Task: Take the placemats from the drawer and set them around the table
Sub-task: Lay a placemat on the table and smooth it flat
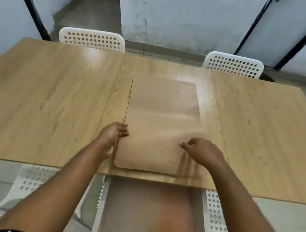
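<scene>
A: Placemats point(159, 120) are seen stacked on the wooden table point(42, 100), on its middle section near the front edge, lengthwise away from the viewer. How many lie in the pile cannot be told; a lower edge shows just under the top one at the near end.

B: How are the hands placed?

A: The left hand point(114, 136) is set against the stack's left edge, fingers curled over onto the top mat. The right hand point(202, 152) is laid on the right side of the stack, fingers loosely bent and pointed left; whether anything is pinched cannot be told because of blur.

B: And the drawer?

A: The drawer point(149, 217) is seen pulled out below the table's front edge, its inside blurred. White perforated chairs point(92, 38) are stood at the far side.
</scene>
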